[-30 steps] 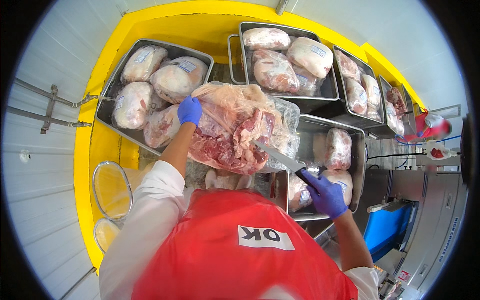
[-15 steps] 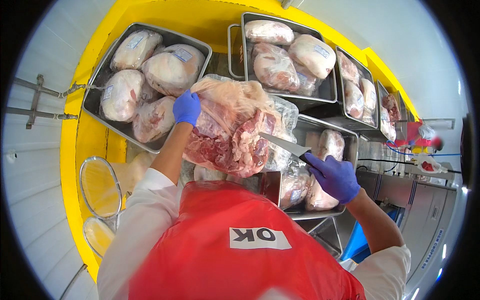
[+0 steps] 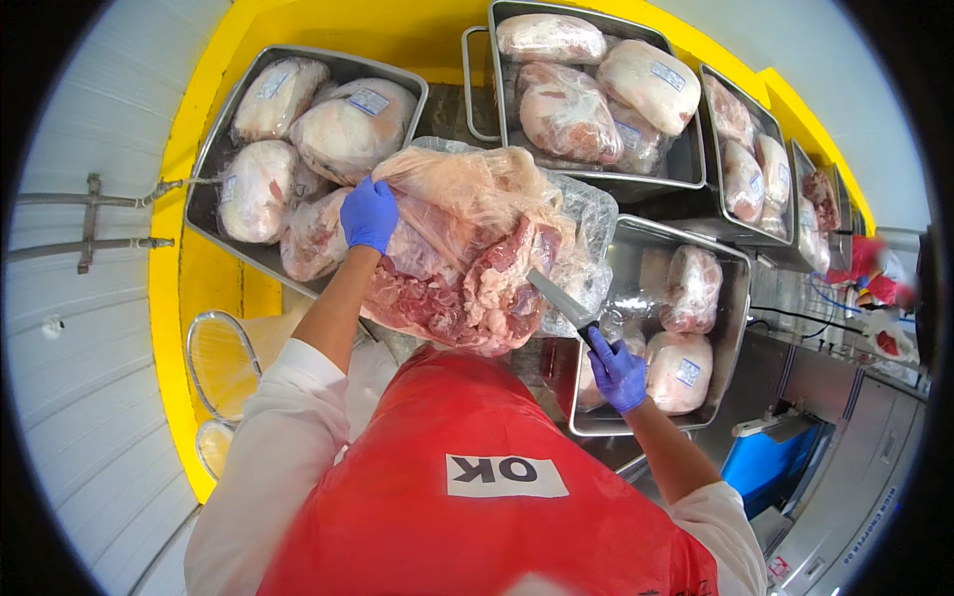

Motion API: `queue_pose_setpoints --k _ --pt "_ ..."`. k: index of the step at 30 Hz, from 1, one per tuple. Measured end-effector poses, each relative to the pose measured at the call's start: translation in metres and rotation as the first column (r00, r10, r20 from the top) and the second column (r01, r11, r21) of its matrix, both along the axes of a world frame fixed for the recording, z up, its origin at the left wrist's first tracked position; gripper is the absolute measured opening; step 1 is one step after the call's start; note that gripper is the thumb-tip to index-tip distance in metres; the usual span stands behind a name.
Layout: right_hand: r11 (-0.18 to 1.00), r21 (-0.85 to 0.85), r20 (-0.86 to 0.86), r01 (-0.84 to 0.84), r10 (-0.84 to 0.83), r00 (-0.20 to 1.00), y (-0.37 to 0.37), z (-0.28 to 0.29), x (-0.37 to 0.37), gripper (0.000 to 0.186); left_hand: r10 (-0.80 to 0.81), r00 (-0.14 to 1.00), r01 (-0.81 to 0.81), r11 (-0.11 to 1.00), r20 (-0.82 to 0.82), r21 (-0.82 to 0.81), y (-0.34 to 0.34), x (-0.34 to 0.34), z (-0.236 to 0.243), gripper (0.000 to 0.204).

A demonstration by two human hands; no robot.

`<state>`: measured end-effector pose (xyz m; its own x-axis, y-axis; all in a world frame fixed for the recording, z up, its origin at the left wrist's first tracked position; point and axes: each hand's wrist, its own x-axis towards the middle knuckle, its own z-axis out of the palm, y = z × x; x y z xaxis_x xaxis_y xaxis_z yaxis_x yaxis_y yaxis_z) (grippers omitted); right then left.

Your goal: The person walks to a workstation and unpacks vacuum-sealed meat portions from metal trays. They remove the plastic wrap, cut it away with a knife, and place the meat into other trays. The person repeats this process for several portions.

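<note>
Right hand (image 3: 618, 374) and butcher's knife (image 3: 558, 298) drawn in closer to the raw meat (image 3: 427, 293)

Compared with half a second ago, the right hand has come inward, and the knife slants more steeply, its handle nearer the slab. (Part of the shift is the camera's own, since the steel bins have slid across the view as well.) The left hand (image 3: 369, 215) has kept its place. For the cutting work, this seems to mean a shorter, closer reach for the blade, with the left hand acting as the anchor.

Both hands wear blue gloves and are well apart. The left is bunched around the edge of a pale fatty flap (image 3: 447, 179), pinching it; whether plastic film is caught in the same grip cannot be told. The right hand's fingers are wrapped around the knife's black handle. The blade points left and away from the wearer, its tip at the meat's right-hand lobe; how far it has entered, if at all, is unclear.

The raw meat, deep red with creamy fat, lies between the hands, beyond the wearer's red apron (image 3: 477, 417). Crumpled clear plastic wrap (image 3: 586, 228) spreads from its right side, just beyond the knife. Left of the left hand, a steel bin (image 3: 424, 94) holds bagged meat pieces (image 3: 355, 129); another bin (image 3: 730, 318) with more lies below and right of the right hand.
</note>
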<state>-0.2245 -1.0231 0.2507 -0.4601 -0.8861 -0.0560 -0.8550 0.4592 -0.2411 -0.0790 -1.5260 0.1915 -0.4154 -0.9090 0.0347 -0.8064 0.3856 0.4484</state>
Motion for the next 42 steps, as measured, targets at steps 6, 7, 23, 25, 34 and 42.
queue_pose_setpoints --k 6,7,23,25,34,42 --pt "0.981 -0.147 0.116 0.124 -0.108 0.987 0.016 -0.081 0.019 0.057 0.021 0.991 -0.021 1.000 0.133 -0.006 -0.019 -0.005 -0.017 0.045" --pt "0.982 -0.117 0.130 0.151 -0.135 0.982 0.013 -0.087 0.021 0.055 0.007 0.978 -0.005 1.000 0.207 -0.010 -0.036 0.002 -0.029 0.045" --pt "0.991 0.050 0.016 0.128 -0.129 0.992 0.022 0.164 0.028 0.043 -0.125 0.836 0.278 0.936 -0.535 0.215 0.018 -0.024 0.025 0.048" --pt "0.989 0.030 -0.032 0.148 -0.147 0.989 0.023 0.168 0.023 0.041 -0.376 0.847 0.411 0.911 -0.375 0.016 0.075 -0.036 0.054 0.057" --pt "0.990 0.141 -0.088 -0.032 0.044 0.995 -0.046 0.204 -0.019 0.030 -0.556 0.824 0.546 0.831 0.111 0.108 0.074 -0.031 0.052 0.048" --pt "0.913 0.366 0.012 -0.181 0.190 0.982 -0.123 0.240 -0.071 0.032 -0.254 0.960 0.274 0.937 0.115 -0.217 0.051 -0.019 0.048 0.079"
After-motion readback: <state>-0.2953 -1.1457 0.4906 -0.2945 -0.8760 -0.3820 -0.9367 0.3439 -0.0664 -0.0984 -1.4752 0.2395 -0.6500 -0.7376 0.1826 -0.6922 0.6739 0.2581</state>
